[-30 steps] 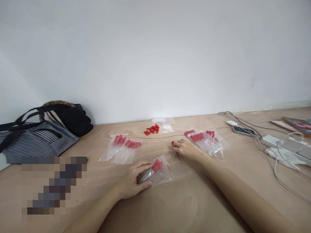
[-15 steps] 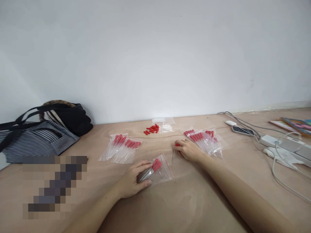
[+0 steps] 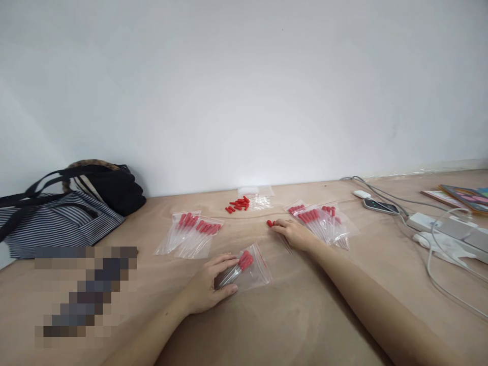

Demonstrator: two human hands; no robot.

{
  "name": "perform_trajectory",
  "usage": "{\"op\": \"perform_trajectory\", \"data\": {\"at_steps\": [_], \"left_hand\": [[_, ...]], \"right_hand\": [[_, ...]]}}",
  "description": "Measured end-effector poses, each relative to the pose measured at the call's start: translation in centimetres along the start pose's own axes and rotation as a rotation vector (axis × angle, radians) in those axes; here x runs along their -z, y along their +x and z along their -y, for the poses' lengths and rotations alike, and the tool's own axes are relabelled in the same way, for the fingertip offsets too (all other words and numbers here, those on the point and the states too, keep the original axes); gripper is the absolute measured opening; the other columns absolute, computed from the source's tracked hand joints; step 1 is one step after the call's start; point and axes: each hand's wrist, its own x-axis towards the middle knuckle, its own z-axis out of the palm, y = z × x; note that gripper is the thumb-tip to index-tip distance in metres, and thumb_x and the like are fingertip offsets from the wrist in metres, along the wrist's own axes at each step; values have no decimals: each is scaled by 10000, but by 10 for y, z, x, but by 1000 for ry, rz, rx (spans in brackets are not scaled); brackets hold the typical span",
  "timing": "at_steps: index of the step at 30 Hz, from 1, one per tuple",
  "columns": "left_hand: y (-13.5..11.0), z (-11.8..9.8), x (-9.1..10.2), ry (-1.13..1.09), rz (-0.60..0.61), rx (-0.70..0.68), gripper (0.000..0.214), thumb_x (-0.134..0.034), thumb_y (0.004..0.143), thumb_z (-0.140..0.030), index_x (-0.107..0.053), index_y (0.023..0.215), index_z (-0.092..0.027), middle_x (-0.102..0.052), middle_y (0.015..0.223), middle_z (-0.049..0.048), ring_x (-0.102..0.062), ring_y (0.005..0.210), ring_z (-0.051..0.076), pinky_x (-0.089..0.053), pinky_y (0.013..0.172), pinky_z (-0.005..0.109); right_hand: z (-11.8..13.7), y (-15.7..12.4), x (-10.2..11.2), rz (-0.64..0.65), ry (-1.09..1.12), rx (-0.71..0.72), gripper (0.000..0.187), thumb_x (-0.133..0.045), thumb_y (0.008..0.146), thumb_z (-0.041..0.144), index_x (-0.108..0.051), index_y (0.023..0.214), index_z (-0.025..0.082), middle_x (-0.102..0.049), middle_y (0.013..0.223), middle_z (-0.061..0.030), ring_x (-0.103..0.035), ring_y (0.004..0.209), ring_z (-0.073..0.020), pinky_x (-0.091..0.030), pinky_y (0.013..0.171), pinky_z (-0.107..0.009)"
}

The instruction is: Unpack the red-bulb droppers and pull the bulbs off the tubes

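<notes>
The left hand, thumb and fingers wide, holds a clear plastic zip bag of red-bulbed tubes; its red-lined end faces the right hand, which pinches narrowly a slim clear dropper with a rubbery red bulb, left of the fingertips; a light grip and steady bag should serve best
</notes>
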Motion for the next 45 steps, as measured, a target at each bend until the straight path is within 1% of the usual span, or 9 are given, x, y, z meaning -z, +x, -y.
{"op": "perform_trajectory", "data": {"at_steps": [6, 9, 13, 18, 23, 29, 37, 42, 45], "left_hand": [[-1, 3, 0, -11, -53, 3, 474, -532, 772, -405, -486, 1216, -244, -475, 1286, 60, -411, 1195, 233, -331, 1002, 404], [0, 2, -1, -12, -60, 26, 473, -531, 775, -400, -483, 1222, -251, -477, 1287, 54, -408, 1199, 233, -326, 1006, 405], [1, 0, -3, -6, -26, 41, 477, -549, 761, -386, -502, 1208, -230, -479, 1287, 65, -414, 1195, 237, -325, 1007, 413], [2, -3, -4, -28, -29, 1, 451, -553, 764, -379, -514, 1195, -251, -508, 1262, 43, -431, 1182, 227, -345, 992, 410], [2, -3, -3, -23, -25, -5, 438, -549, 772, -374, -517, 1192, -254, -508, 1263, 41, -431, 1182, 225, -343, 991, 418], [2, -2, -4, -27, -20, 0, 467, -562, 762, -380, -501, 1208, -260, -507, 1264, 37, -431, 1182, 226, -336, 995, 413], [2, -3, -1, -55, 10, -24, 447, -572, 760, -370, -514, 1193, -274, -534, 1237, 16, -441, 1175, 223, -304, 1017, 413], [1, 1, -3, -66, 17, -29, 452, -580, 750, -393, -530, 1179, -257, -547, 1220, 35, -441, 1171, 234, -317, 1006, 414], [1, 1, -3, -70, 1, -27, 462, -591, 743, -397, -530, 1179, -256, -556, 1208, 34, -448, 1163, 234, -322, 1005, 407]], "right_hand": [[32, -17, 13, -220, 324, -174, 263, -451, 775, 124, -585, 998, 162, -578, 922, -67, -528, 837, -157, -395, 764, -284], [57, -18, 12, -187, 493, -195, 150, -505, 761, 181, -623, 853, 185, -594, 807, -26, -532, 793, -149, -384, 763, -295], [75, -12, 7, -78, 503, -219, 95, -600, 698, 207, -662, 766, 232, -592, 804, 1, -510, 843, -171, -325, 818, -364], [80, -6, 7, -32, 492, -282, 180, -677, 659, 325, -686, 837, 296, -573, 845, 2, -490, 857, -175, -312, 803, -361], [85, -3, 5, -20, 495, -278, 286, -614, 675, 531, -680, 882, 345, -567, 853, -1, -484, 868, -178, -287, 832, -377], [85, -7, -1, -5, 508, -258, 753, -697, 476, 615, -507, 1168, 387, -534, 1083, -18, -450, 1001, -236, -255, 886, -410], [90, -4, 8, 21, 408, -147, 500, -565, 687, 578, -504, 1145, 388, -506, 1135, -23, -414, 1035, -231, -243, 863, -429], [89, -1, 9, 30, 403, -142, 509, -613, 598, 607, -578, 951, 241, -522, 1115, -40, -422, 998, -232, -265, 849, -410], [87, 0, 8, 43, 419, -113, 568, -627, 562, 623, -569, 997, 262, -518, 1129, -38, -417, 1008, -240, -262, 850, -407]]}}
